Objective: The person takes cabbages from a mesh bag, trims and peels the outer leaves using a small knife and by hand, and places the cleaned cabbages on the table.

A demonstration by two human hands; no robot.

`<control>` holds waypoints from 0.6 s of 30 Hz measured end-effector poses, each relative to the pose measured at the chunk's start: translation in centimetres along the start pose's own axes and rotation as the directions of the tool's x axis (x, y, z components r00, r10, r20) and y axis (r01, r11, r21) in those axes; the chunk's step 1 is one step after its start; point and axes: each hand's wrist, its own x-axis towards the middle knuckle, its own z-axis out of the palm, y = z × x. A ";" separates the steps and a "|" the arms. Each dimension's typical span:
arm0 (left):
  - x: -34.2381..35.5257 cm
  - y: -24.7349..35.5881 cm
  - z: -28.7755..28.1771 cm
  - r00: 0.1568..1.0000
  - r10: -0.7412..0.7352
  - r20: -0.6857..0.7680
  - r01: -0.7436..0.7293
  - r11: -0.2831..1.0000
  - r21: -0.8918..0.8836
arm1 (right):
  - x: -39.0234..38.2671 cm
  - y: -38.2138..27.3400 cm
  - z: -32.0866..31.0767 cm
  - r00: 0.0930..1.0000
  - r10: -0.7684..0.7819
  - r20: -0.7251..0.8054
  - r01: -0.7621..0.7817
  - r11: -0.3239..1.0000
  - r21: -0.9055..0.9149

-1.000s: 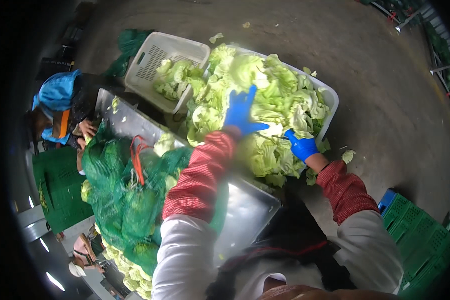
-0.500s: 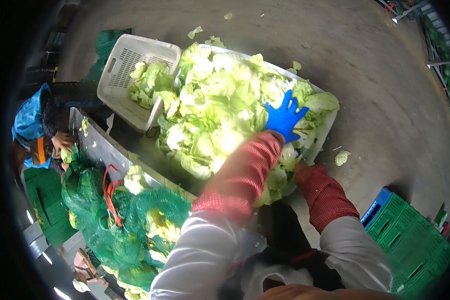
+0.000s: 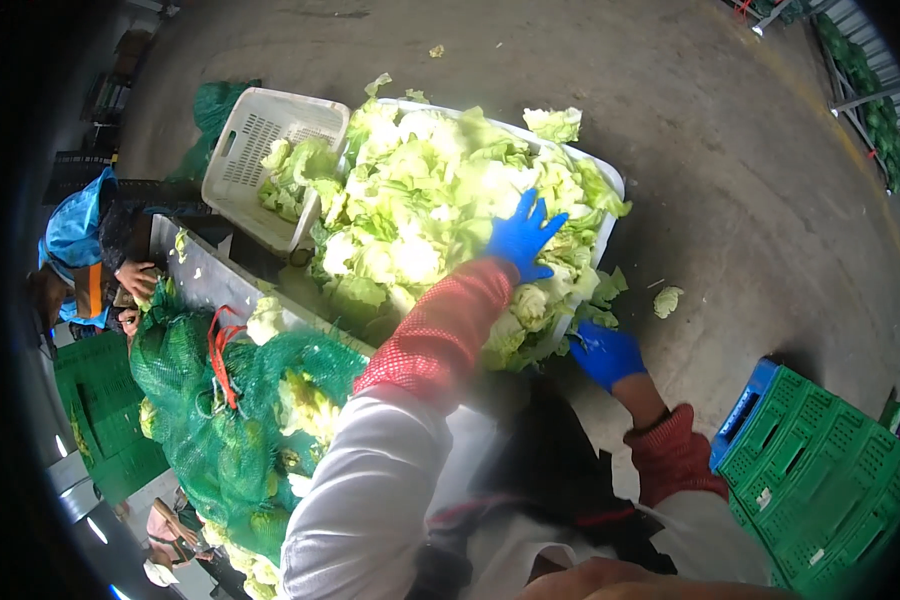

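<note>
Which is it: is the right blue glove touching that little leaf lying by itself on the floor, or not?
Apart. The head view shows bare floor between the right hand in its blue glove and the little leaf.

Leaves (image 3: 420, 200) lie in a tub (image 3: 604, 243) right of a basket (image 3: 235, 190).

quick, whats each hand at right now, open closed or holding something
Left hand: open, fingers spread on the leaves.
Right hand: cannot tell whether it is closed or holding anything.
</note>
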 end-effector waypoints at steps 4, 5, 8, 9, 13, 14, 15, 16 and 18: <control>1.8 -0.8 2.5 1.000 0.008 -0.028 -0.008 1.000 -0.005 | -2.6 0.9 2.2 0.984 0.176 0.001 -0.173 0.969 0.178; 1.9 -1.3 3.0 0.998 0.017 -0.055 -0.018 1.000 -0.025 | -2.9 0.9 3.1 0.987 0.158 0.008 -0.157 0.971 0.181; 1.3 -1.2 3.3 0.996 -0.014 -0.083 0.012 1.000 -0.026 | -3.8 -0.3 3.9 0.993 0.019 -0.115 0.021 0.941 0.336; 2.9 0.5 2.6 0.999 -0.003 -0.053 0.002 1.000 -0.025 | -4.1 -0.2 1.8 0.985 0.159 -0.068 -0.118 0.903 0.413; -0.1 1.7 -0.2 0.996 -0.073 0.051 0.078 0.991 -0.112 | -3.7 0.1 0.2 0.989 0.053 -0.138 0.000 0.933 0.359; -1.7 2.0 -0.9 0.998 -0.049 0.049 0.055 0.989 -0.139 | -3.5 0.3 -0.6 0.974 -0.009 -0.228 0.089 0.936 0.341; -3.8 2.2 -2.2 1.000 -0.005 0.014 0.008 0.978 -0.209 | -3.2 0.9 -2.1 0.993 0.119 0.024 -0.101 0.698 0.709; -6.1 2.6 -3.2 0.999 0.033 -0.028 -0.040 0.960 -0.276 | -3.1 0.2 -4.1 0.938 0.128 0.323 -0.347 0.331 0.877; -12.2 2.7 -4.3 0.952 0.037 -0.304 -0.173 0.883 -0.436 | -2.8 -2.8 -7.0 0.959 0.058 0.279 -0.275 -0.062 0.959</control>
